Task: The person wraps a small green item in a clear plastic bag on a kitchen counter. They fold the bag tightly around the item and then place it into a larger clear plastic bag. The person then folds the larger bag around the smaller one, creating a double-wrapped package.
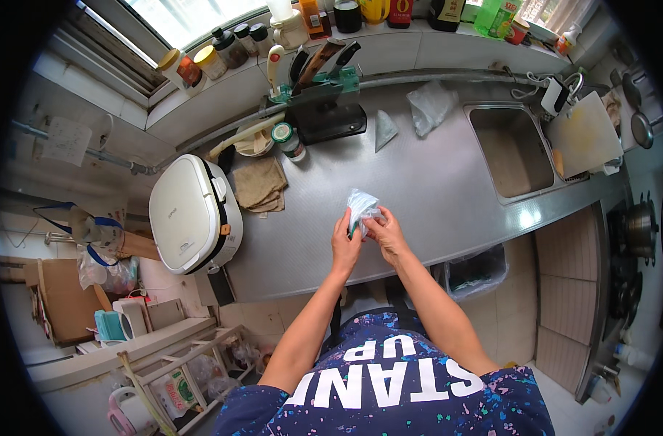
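A pale, partly folded plastic bag (363, 204) is held over the steel counter (320, 234) by both hands. My left hand (346, 245) grips its left side, where a small green patch shows. On the bag's right side, my right hand (388, 235) pinches with thumb and fingers. Farther back on the counter lies a plastic bag folded into a flat triangle (385, 131). To the right of that triangle is a loose, crumpled clear plastic bag (431, 108).
A white rice cooker (187, 212) stands at left beside folded brown cloths (260, 184). Behind are a green-lidded glass jar (289, 140) and a knife rack (326, 111). A sink (511, 152) lies at right; a lined bin (475, 272) sits below the counter's front edge.
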Demonstrator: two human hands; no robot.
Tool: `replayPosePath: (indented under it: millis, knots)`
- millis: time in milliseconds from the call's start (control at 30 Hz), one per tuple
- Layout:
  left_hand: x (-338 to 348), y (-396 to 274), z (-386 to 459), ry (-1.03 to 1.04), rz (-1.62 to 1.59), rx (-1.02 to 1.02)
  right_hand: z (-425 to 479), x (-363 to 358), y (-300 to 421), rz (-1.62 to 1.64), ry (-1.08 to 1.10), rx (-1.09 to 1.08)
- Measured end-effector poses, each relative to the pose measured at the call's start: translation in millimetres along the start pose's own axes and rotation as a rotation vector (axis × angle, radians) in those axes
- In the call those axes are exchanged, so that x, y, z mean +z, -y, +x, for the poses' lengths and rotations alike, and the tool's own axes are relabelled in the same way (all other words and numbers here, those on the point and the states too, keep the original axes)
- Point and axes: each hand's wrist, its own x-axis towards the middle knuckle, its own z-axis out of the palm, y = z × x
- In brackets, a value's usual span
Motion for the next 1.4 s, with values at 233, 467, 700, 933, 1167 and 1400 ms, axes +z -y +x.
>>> replayPosePath:
  millis: [233, 467, 700, 933, 1167, 1400]
  knots:
    - [6, 13, -13, 0.058, 0.397, 0.322, 9, -11, -16, -0.130, -0.096, 0.024]
    - [-21, -7, -27, 0.447, 0.456, 0.242, 12, -30, -18, -0.260, -0.054, -0.156]
    - [-53, -34, 18, 0.397, 0.772, 0.648, -23, -12, 51, -1.081, 0.570, -0.482]
    - [-52, -31, 16, 0.513, 0.636, 0.222, -26, -14, 63, -1.108, 0.561, -0.490]
    - [-48, -31, 13, 0.470, 0.521, 0.274, -22, -25, 71, -0.808, 0.642, -0.158]
    - [-40, -42, 11, 0.539, 0.498, 0.292, -27, -10, 62, -1.184, 0.581, -0.625]
